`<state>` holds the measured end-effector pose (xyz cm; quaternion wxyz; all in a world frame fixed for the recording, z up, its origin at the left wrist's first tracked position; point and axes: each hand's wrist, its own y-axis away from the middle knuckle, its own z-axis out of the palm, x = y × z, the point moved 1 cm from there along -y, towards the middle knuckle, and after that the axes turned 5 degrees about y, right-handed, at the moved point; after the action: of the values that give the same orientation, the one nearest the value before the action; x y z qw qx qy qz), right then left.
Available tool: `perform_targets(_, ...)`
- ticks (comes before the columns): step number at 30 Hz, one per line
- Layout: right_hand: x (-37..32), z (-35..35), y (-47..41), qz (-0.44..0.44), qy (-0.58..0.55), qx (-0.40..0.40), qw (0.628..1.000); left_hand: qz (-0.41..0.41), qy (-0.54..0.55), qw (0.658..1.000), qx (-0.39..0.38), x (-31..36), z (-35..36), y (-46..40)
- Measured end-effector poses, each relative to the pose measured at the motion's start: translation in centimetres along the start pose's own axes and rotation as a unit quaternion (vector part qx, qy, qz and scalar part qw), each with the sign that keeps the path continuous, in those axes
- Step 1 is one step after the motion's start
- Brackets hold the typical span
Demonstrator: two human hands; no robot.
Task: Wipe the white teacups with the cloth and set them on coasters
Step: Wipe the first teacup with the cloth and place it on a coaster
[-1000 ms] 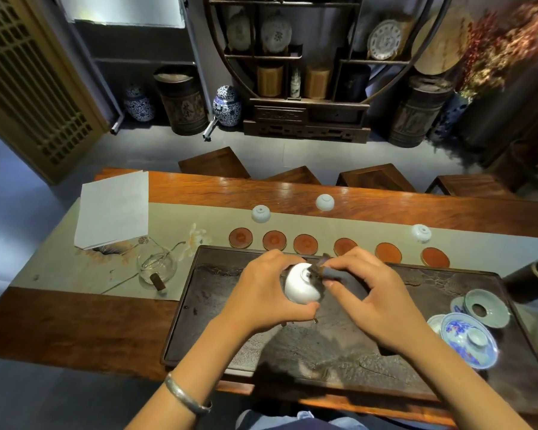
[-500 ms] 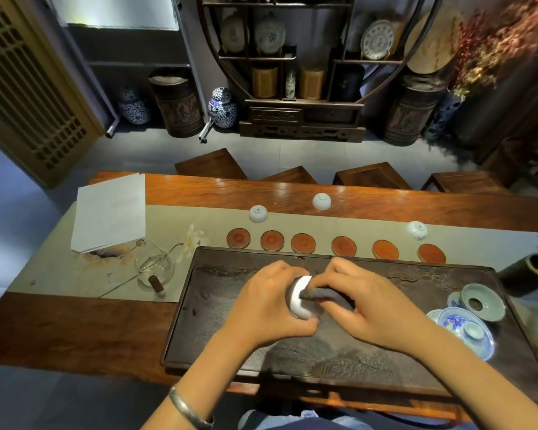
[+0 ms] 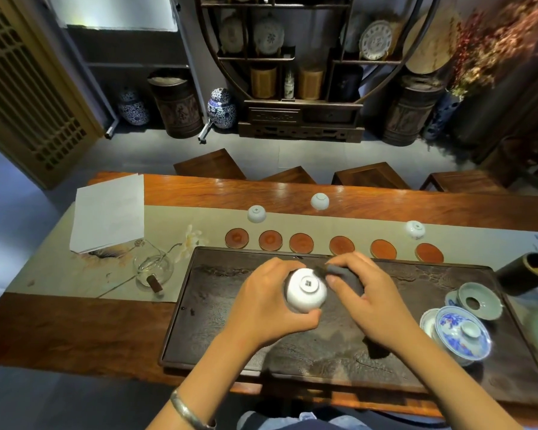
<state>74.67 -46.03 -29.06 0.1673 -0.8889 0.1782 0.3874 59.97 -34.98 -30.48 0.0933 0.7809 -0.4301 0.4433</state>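
Note:
My left hand (image 3: 266,301) grips a white teacup (image 3: 306,290) over the dark tea tray (image 3: 218,346), its marked foot turned up toward me. My right hand (image 3: 365,293) holds a dark grey cloth (image 3: 343,274) against the cup's right side. Three more white teacups stand upside down beyond the tray: one at the left (image 3: 256,213), one farther back (image 3: 319,201), one at the right (image 3: 415,229). Several round reddish coasters (image 3: 342,245) lie in a row along the tray's far edge, all bare.
A blue-and-white lidded bowl (image 3: 461,335) and a celadon strainer (image 3: 480,301) sit at the tray's right end, a dark holder (image 3: 524,273) beyond them. A glass dish (image 3: 153,270) and white papers (image 3: 107,212) lie on the runner at the left. Wooden stools stand behind the table.
The cup has turned in my left hand so its foot now faces up toward me. My right hand with the cloth has shifted around the cup's right side.

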Motion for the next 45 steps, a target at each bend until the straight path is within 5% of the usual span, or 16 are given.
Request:
perform_targets(2,1.7,0.5,0.2,0.190,-0.121,0.015,0.974,-0.013,0.017,0.999,0.026,0.0,0.0,0.1)
perform_targets(4,3.1,1.9,0.8,0.354,-0.275,-0.054,0.892,-0.014,0.025,0.999,0.029,0.3,0.1,0.0)
perform_targets(6,3.1,3.8,1.4,0.432,-0.388,-0.132,0.803,-0.006,0.028,0.999,0.017,0.6,0.3,-0.2)
perform_targets(9,2.5,6.0,1.5,0.508,-0.463,-0.135,0.714,0.003,0.029,1.000,0.001,1.0,0.4,-0.1)
perform_targets(14,2.8,4.8,1.6,0.389,-0.418,-0.178,0.801,-0.002,0.009,1.000,-0.001,0.4,-0.1,-0.1)
perform_targets(18,2.8,4.1,1.6,0.394,-0.484,-0.179,0.761,-0.013,-0.005,1.000,-0.019,0.0,0.0,0.2)
perform_targets(27,2.9,3.3,1.4,0.297,-0.512,-0.136,0.794,-0.053,0.038,0.997,-0.043,-0.1,0.3,0.4)
perform_targets(34,3.1,1.3,0.1,0.276,-0.635,-0.167,0.702,0.015,0.054,0.993,-0.106,0.9,-1.3,-0.1)
perform_targets(40,3.0,0.9,-0.4,0.243,-0.580,-0.216,0.747,0.051,0.090,0.986,-0.133,1.2,-2.1,-0.8)
perform_targets(45,3.2,1.5,-0.6,0.271,-0.574,-0.221,0.740,0.066,0.111,0.983,-0.131,1.6,-2.0,-0.9)
